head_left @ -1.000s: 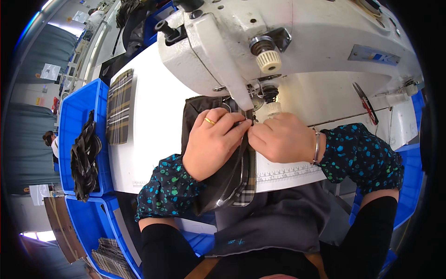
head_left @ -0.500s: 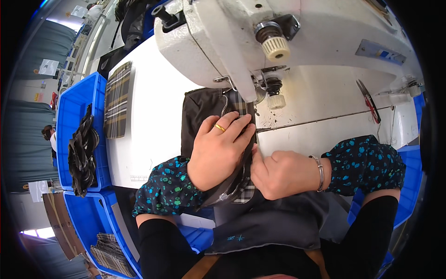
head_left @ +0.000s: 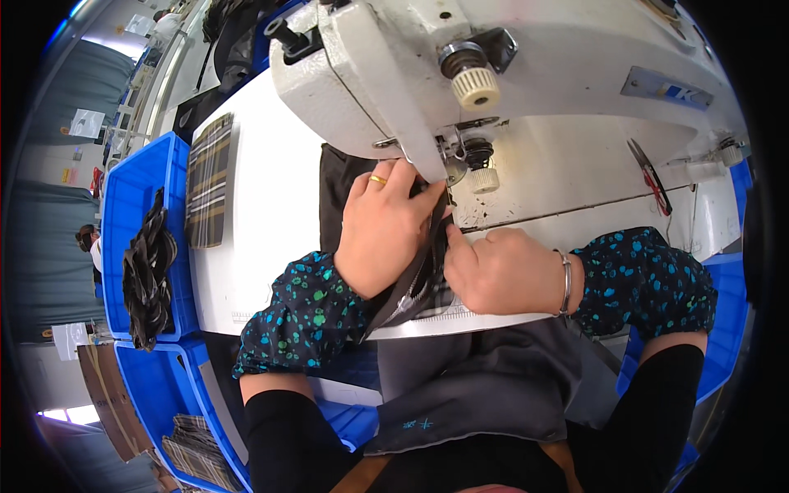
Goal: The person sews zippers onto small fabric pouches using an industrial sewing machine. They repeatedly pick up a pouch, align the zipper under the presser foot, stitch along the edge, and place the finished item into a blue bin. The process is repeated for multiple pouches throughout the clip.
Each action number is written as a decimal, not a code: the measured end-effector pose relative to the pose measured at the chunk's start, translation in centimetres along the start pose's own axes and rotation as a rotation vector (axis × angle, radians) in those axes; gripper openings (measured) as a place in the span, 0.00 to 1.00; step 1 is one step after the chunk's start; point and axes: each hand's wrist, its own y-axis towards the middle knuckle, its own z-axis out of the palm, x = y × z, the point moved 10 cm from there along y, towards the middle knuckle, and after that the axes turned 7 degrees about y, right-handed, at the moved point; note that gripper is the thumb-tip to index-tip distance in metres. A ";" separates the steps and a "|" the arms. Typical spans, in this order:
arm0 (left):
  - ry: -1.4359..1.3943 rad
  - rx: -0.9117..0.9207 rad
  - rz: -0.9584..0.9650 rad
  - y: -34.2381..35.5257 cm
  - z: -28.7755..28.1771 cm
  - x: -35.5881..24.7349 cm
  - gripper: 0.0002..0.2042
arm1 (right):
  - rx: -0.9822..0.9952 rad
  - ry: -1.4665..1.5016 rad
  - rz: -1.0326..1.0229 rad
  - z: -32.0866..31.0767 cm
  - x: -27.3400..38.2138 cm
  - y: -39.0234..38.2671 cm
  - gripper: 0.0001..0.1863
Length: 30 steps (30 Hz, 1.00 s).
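A dark brown fabric piece (head_left: 335,185) with a metal zipper (head_left: 417,287) lies on the sewing machine's white bed, under the machine head (head_left: 362,90). Plaid cloth (head_left: 436,302) shows beneath its near end. My left hand (head_left: 382,222), wearing a gold ring, rests on the fabric with fingers spread and slightly bent, their tips close by the presser foot area. The needle is hidden behind the machine's front. My right hand (head_left: 505,271) is closed at the fabric's right edge, thumb and forefinger pinching it; the other fingers are curled under.
Red-handled thread snips (head_left: 651,179) lie on the right of the bed. A plaid panel (head_left: 209,181) is at the left. Blue bins (head_left: 181,271) stand beyond the left edge, holding dark strips (head_left: 148,275) and plaid pieces (head_left: 197,448). Another blue bin (head_left: 719,329) is at right.
The fabric has moved away from me, farther under the machine head. My left hand has moved forward with it, its fingers more bent. My right hand has shifted slightly forward, still pinching the edge.
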 end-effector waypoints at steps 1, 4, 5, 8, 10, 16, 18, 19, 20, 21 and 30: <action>0.007 0.000 -0.021 0.3 0.1 0.4 0.09 | -0.006 -0.001 0.008 0.1 -0.3 0.1 0.14; -0.001 -0.075 0.036 0.7 -0.2 0.9 0.09 | 0.002 0.019 0.042 0.5 -1.3 0.1 0.14; -0.020 -0.077 0.043 0.7 -0.3 1.0 0.09 | 0.008 0.030 0.054 0.6 -1.5 0.1 0.14; -0.092 -0.067 0.087 0.5 -1.3 1.0 0.12 | 0.038 -0.028 0.037 0.5 -1.0 0.1 0.15; -0.157 -0.004 0.114 0.0 -1.5 0.7 0.14 | 0.021 0.004 0.002 0.0 0.3 0.0 0.16; -0.122 0.025 0.125 -0.5 -1.3 -0.3 0.11 | 0.027 -0.003 -0.029 -0.2 1.8 -0.1 0.18; -0.107 0.034 0.125 -0.6 -1.2 -0.2 0.10 | 0.018 -0.012 -0.041 -0.3 1.9 0.0 0.18; -0.099 0.037 0.123 -0.6 -1.2 -0.1 0.10 | 0.018 -0.005 -0.043 -0.3 1.9 0.0 0.18; -0.091 0.039 0.121 -0.6 -1.2 0.0 0.09 | 0.018 0.003 -0.044 -0.4 1.9 0.1 0.18; -0.090 0.035 0.122 -0.6 -1.1 0.0 0.09 | 0.020 0.009 -0.045 -0.4 1.9 0.0 0.18; -0.102 -0.013 0.110 0.5 -0.1 1.9 0.10 | -0.012 0.021 0.003 0.8 0.0 0.1 0.15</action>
